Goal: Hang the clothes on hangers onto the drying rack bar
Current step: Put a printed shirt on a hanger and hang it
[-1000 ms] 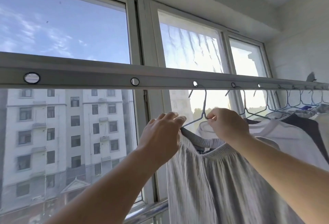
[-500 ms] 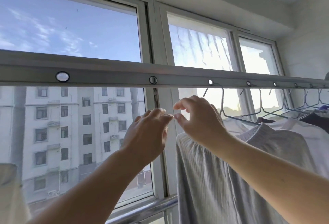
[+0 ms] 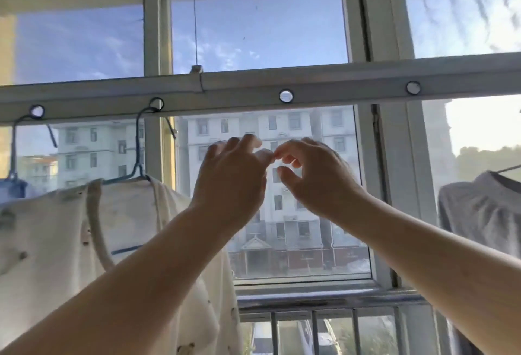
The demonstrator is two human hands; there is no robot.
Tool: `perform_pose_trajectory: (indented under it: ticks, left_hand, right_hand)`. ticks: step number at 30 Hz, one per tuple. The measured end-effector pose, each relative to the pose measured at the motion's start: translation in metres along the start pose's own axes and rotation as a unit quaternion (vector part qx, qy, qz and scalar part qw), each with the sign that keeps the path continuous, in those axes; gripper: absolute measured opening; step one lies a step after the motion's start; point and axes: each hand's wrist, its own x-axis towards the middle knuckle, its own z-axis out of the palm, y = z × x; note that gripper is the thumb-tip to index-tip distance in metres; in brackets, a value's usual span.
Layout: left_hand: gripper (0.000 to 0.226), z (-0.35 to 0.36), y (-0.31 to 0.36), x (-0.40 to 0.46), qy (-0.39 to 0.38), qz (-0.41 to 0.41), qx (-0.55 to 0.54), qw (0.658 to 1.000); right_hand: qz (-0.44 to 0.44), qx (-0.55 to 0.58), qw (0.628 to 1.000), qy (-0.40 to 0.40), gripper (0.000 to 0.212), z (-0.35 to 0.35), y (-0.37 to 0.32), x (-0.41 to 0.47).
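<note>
Running left-right, drying rack bar (image 3: 253, 88), cream garment (image 3: 56, 227) hung below, left hand (image 3: 231, 177), right hand (image 3: 313, 174) loosely curled, empty

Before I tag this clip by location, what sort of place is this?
Probably an enclosed apartment balcony or window-side laundry nook: a drying bar with hanger holes, shirts hung on it, and big windows facing apartment blocks.

Left of the fingers (image 3: 255, 154), the cream garment (image 3: 56, 236) is cut by the left and bottom edges and partly hidden behind the left forearm. Right of them, the grey garment (image 3: 479, 208) is cut by the right edge (its hanger's hook is not seen). The fingertips are blurred.
</note>
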Motion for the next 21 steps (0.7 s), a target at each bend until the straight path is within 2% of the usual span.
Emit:
perform_pose_trajectory:
  ticks: [4, 7, 9, 11, 14, 17, 19, 21]
  left_hand:
    - [0.031, -0.025, -0.049, -0.018, -0.016, -0.02, 0.132, 0.991]
    - [0.026, -0.041, -0.08, -0.027, 0.0, -0.037, 0.227, 0.973]
    - [0.027, -0.054, -0.092, -0.031, -0.025, -0.067, 0.262, 0.962]
    - [0.028, -0.063, -0.104, -0.033, -0.081, -0.126, 0.262, 0.953]
    - [0.026, -0.073, -0.122, -0.035, -0.136, -0.203, 0.125, 0.962]
    - [0.02, -0.078, -0.13, -0.037, -0.176, -0.221, -0.041, 0.958]
    - [0.019, -0.077, -0.132, -0.037, -0.186, -0.24, -0.128, 0.944]
    - [0.023, -0.075, -0.135, -0.033, -0.192, -0.288, -0.225, 0.911]
  right_hand:
    - [-0.028, 0.061, 0.997, -0.035, 0.023, 0.036, -0.045, 0.011]
    - [-0.045, 0.097, 0.993, -0.059, 0.023, 0.054, -0.074, 0.018]
    - [-0.055, 0.117, 0.989, -0.076, 0.024, 0.065, -0.09, 0.022]
    - [-0.06, 0.138, 0.985, -0.087, 0.024, 0.074, -0.103, 0.027]
    - [-0.035, 0.195, 0.974, -0.108, 0.023, 0.087, -0.116, 0.033]
    - [0.0, 0.249, 0.956, -0.156, 0.023, 0.099, -0.125, 0.038]
    - [0.04, 0.284, 0.942, -0.174, 0.026, 0.104, -0.13, 0.04]
    - [0.077, 0.312, 0.929, -0.185, 0.031, 0.105, -0.131, 0.041]
